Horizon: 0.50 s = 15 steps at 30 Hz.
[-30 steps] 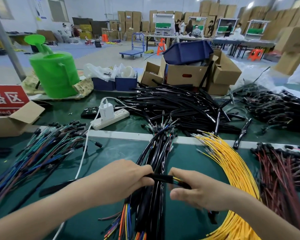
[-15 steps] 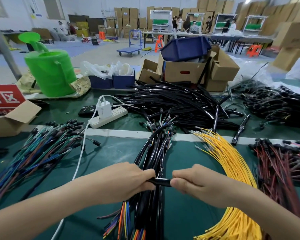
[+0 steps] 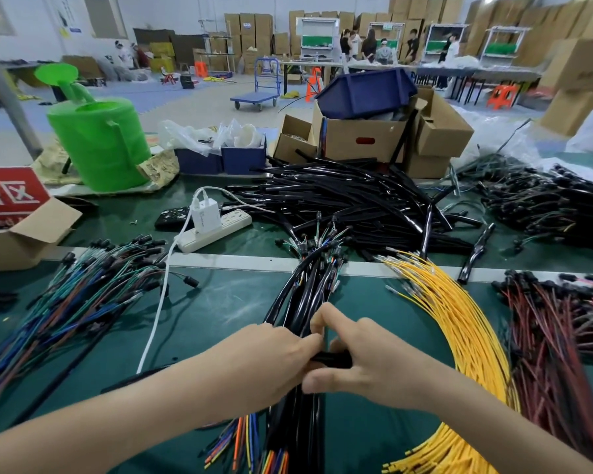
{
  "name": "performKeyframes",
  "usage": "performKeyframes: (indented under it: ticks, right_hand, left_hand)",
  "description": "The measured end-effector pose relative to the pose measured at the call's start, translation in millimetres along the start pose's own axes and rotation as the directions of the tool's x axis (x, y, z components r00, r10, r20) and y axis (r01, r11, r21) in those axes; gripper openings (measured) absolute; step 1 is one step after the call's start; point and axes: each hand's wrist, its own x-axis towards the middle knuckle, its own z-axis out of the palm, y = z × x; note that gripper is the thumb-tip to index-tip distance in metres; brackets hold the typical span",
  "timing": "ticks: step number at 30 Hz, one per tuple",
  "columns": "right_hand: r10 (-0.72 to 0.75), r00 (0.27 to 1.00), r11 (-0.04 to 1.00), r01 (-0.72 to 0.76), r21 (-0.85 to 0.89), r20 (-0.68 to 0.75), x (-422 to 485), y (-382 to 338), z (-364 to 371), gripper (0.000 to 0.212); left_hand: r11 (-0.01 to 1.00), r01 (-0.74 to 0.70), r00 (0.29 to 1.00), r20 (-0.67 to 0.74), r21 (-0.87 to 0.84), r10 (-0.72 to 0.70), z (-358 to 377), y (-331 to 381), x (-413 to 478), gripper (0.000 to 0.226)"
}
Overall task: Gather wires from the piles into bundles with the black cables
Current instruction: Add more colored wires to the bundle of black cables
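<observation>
Left hand (image 3: 264, 364), right hand (image 3: 377, 369) hold black cable (image 3: 332, 359) lying left-right across bundle (image 3: 308, 292).

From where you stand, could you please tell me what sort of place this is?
Most likely a factory floor for wire-harness assembly: sorted piles of yellow wires and black cables cover the green workbench, and stacked cardboard cartons line the back wall.

- The left hand (image 3: 264, 364) and the right hand (image 3: 374, 364) are closer together than a second ago, almost touching.
- Less of the black cable (image 3: 332, 359) shows between them.
- The right index finger (image 3: 326, 316) is now raised.
- The yellow wire tip by the right fingers no longer shows.
</observation>
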Motion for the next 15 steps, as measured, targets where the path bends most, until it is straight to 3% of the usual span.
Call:
performKeyframes:
  ticks: [4, 9, 15]
  right_hand:
    - [0.067, 0.996, 0.99, -0.074, -0.118, -0.062, -2.4, 12.0, -15.3, 0.034]
    - [0.064, 0.994, 0.971, -0.084, -0.224, -0.093, -2.3, 12.9, -23.4, 0.034]
    - [0.086, 0.996, 0.961, -0.086, -0.264, -0.012, -3.8, 3.6, -26.7, 0.024]
  left_hand:
    - [0.994, 0.088, 0.996, -0.01, -0.065, -0.089, -6.4, -12.7, -7.0, 0.026]
    - [0.98, 0.074, 0.995, -0.057, -0.182, -0.086, -15.4, -16.7, -9.2, 0.027]
    - [0.978, 0.085, 0.996, 0.0, -0.192, -0.086, -14.6, -9.0, -9.1, 0.028]
